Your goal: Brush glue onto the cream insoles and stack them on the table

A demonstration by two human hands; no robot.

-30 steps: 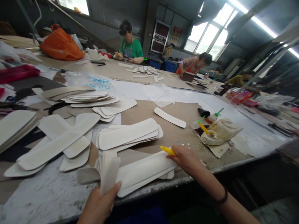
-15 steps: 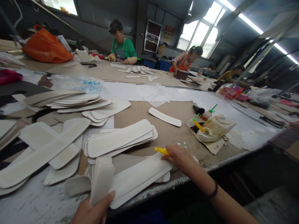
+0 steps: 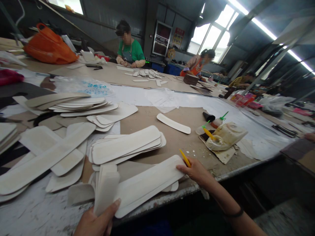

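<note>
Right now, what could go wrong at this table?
The flat pale strips lie along the table's edge and might slip off if nudged. The sheaf of strips in the left hand could fan apart if that grip loosens. The right hand, holding a yellow tool, might knock the stained container nearby, though whether anything would spill I can't tell.

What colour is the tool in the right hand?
Yellow. The tool in the right hand shows best in the head view, the only one.
</note>
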